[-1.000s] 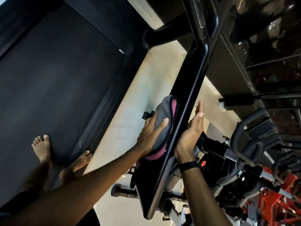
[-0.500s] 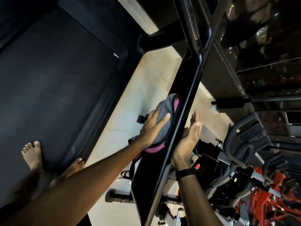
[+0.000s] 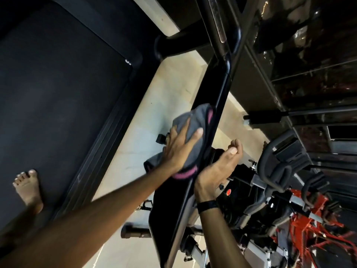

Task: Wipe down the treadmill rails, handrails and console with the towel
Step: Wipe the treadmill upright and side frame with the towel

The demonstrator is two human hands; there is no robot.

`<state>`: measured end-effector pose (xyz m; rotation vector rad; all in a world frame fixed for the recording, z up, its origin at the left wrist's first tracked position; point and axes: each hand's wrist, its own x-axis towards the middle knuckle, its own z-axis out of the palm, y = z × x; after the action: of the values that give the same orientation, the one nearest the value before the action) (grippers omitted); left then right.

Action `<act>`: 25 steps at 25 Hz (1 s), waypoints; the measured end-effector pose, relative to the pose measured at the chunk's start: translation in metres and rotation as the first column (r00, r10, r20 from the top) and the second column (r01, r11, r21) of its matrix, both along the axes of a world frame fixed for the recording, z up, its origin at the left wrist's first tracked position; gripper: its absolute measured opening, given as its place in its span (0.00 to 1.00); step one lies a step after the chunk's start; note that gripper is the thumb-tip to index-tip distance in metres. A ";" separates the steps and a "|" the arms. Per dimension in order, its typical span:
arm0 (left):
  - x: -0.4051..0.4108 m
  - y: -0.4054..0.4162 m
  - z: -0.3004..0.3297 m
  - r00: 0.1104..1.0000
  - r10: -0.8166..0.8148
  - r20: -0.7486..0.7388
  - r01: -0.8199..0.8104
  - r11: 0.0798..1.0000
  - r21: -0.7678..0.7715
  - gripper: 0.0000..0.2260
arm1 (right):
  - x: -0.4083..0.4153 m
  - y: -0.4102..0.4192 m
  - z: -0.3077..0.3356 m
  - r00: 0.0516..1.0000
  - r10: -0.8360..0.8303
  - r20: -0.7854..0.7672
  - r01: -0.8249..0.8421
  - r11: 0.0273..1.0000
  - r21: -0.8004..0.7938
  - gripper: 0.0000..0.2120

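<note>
Pressing towel flat-fingered on handrail, you are mid-wipe; right hand bracing loosely, holding nothing; console seemingly remaining.

A pale floor shows in a long strip down the middle of the view. Over on the right stand some exercise bikes with dark, curved handlebars. One bike has a small round red knob on it. Lower down in the right corner there is a bright red metal frame with many thin bars. Above the bikes there is a dark, shiny wall with small spots of light on it. A long thin dark bar sticks out sideways from that wall. A short black roller lies low near the floor, close to the bikes.
</note>
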<state>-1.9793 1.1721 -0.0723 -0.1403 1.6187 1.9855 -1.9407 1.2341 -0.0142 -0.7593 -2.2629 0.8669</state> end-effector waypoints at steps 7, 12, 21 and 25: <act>0.058 -0.021 0.003 0.990 -0.086 0.110 0.094 0.993 -0.069 0.41 | -0.001 -0.001 0.001 0.989 -0.142 -0.035 0.137 0.983 -0.120 0.21; 0.071 -0.024 0.019 0.992 0.020 -0.121 -0.026 0.999 -0.047 0.37 | -0.005 0.007 0.002 0.951 -0.304 -0.059 0.254 0.873 -0.416 0.26; 0.007 -0.017 0.022 0.988 0.011 0.157 -0.039 0.984 0.176 0.42 | 0.007 0.033 0.010 0.792 -0.601 -0.107 0.289 0.524 -0.801 0.23; 0.069 -0.031 0.027 0.989 0.003 0.147 -0.010 0.999 0.048 0.45 | 0.008 0.062 0.045 0.974 -0.183 -0.131 -0.006 0.559 -0.829 0.30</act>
<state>-1.9100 1.1415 -0.0455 -0.2666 1.4773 1.9692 -1.9325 1.2957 0.0304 -1.0973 -1.5127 1.9184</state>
